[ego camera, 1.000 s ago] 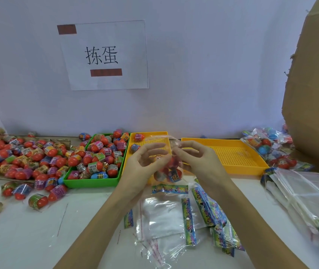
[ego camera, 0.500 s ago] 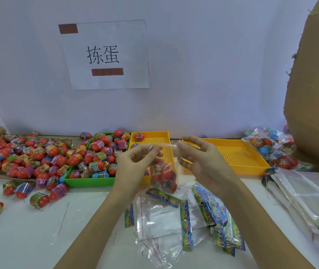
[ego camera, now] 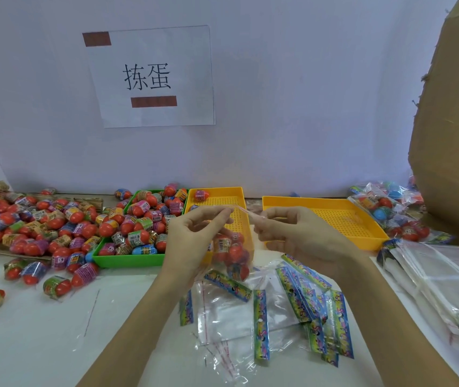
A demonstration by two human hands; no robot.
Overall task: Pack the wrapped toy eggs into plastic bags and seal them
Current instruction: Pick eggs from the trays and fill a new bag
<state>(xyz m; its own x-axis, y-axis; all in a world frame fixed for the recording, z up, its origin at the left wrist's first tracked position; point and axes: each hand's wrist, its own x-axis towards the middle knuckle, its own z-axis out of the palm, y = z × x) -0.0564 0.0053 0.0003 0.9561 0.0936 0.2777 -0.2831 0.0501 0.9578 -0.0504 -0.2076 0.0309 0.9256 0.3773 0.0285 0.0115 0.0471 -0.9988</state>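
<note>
- Filled bag (ego camera: 232, 254): clear plastic, several wrapped toy eggs at the bottom, hanging in the air above the desk (ego camera: 41, 339), in front of the near end of the narrow yellow tray (ego camera: 217, 201). Its top edge runs between the two hands.
- Left hand (ego camera: 195, 241): thumb and fingertips pinched together on the bag's top edge, at the bag's 11 o'clock.
- Right hand (ego camera: 292, 238): fingers curled, pinching the other end of the top edge and what looks like a thin red-edged strip (ego camera: 250, 213), at the bag's 1 o'clock. Whether it is the peel-off liner or the flap itself, cannot tell.
- Judgement: sealing step under way; bag not yet closed.
- Risk 1: the eggs weigh on a thin film held by two pinches only. If either slips, the bag drops onto the empty bags (ego camera: 228, 311) at 6 o'clock and may spill.
- Risk 2: flap folded crooked or creased, so the adhesive catches unevenly and leaves a gap. Film is limp; likely if the edge is not kept taut.
- Risk 3: the sticky strip clinging to fingers or to the wrong face of the bag.
- Risk 4: a loose liner falling among the empty bags and printed header cards (ego camera: 301, 277).
- Surroundings: green tray (ego camera: 128, 261) of eggs at 9 o'clock, loose eggs (ego camera: 27, 227) further left, wide yellow tray (ego camera: 334, 213) at 2 o'clock, finished bags (ego camera: 384, 210) beyond it, bag stack (ego camera: 446, 277) at 3 o'clock.
</note>
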